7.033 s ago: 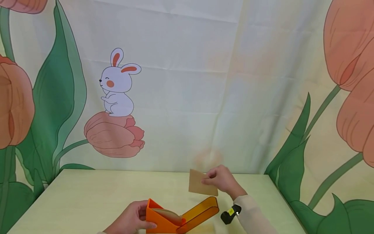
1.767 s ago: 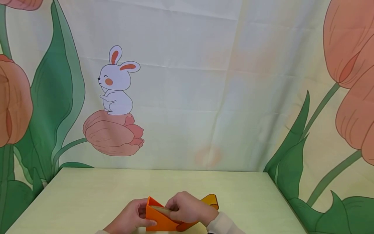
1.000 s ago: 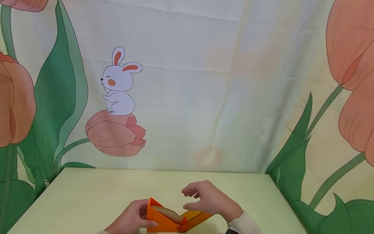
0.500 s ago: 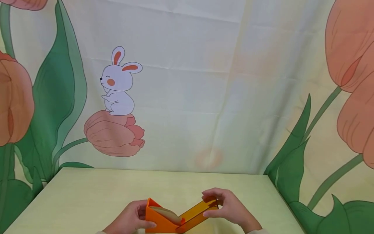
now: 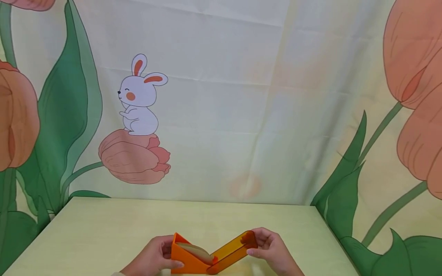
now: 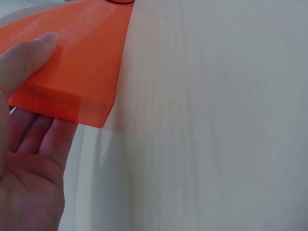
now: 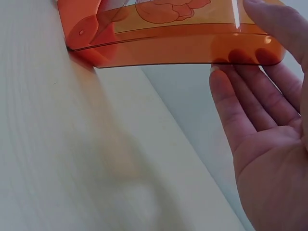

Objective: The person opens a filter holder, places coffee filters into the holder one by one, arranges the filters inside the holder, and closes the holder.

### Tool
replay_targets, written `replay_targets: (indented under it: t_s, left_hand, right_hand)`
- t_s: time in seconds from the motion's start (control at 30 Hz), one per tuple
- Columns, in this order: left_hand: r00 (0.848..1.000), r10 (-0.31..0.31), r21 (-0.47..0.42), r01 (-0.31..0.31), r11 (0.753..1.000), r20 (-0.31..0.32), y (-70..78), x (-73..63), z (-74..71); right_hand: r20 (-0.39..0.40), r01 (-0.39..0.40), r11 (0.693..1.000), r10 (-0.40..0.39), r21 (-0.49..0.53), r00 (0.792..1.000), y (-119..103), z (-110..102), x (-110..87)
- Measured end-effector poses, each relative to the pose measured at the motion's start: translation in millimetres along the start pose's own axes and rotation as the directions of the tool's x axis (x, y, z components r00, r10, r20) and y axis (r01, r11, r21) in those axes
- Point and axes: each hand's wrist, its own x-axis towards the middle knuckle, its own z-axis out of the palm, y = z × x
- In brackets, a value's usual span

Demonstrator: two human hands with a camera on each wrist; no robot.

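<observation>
An orange box [image 5: 189, 263] with a hinged, see-through amber lid [image 5: 230, 253] stands near the front of the table. The lid is swung out to the right, and thin brown cards [image 5: 196, 252] lean inside the box. My left hand [image 5: 152, 256] grips the box's left end; in the left wrist view the thumb lies on one side of the box [image 6: 89, 57] and the fingers go behind it. At the lid's free end, my right hand [image 5: 272, 247] pinches it. The right wrist view shows the thumb and fingers on opposite faces of the lid [image 7: 168, 45].
The pale table [image 5: 138, 218] extends behind and to both sides of the box. Behind it hangs a cloth backdrop [image 5: 214, 115] printed with tulips, leaves and a white rabbit. In the right wrist view a table edge [image 7: 192, 144] runs diagonally below the lid.
Earlier my right hand held a brown card above the table, then reached into the box. It came out without the card, moved right and took hold of the lid's end. My left hand stayed put.
</observation>
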Motion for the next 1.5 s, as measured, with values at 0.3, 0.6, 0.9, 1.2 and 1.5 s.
replay_targets:
  t_s: [0.3,0.6,0.9,1.2,1.5]
  left_hand:
    - [1.0,0.003,0.018,-0.003,1.0,-0.008,0.8,1.6,-1.8]
    - [1.0,-0.002,0.039,0.003,0.999,-0.026,0.4,3.5,-3.2]
    - [1.0,0.0,0.049,0.001,0.999,-0.03,-1.3,5.0,-4.1]
    - [1.0,-0.004,0.025,0.005,1.0,-0.03,0.7,3.7,-1.7]
    - [0.999,0.027,0.064,-0.025,0.998,-0.035,2.4,6.6,0.2]
  right_hand:
    - [-0.094,-0.012,0.999,0.015,0.031,0.995,2,6,-2.0]
    - [-0.156,-0.004,1.0,0.005,0.006,0.988,4,11,3.9]
    - [-0.15,0.05,0.998,-0.053,-0.024,0.987,-2,23,9.2]
    - [-0.175,0.122,0.99,-0.133,-0.072,0.976,-15,51,22.4]
    - [-0.129,0.194,0.964,-0.219,-0.184,0.967,-24,80,37.4]
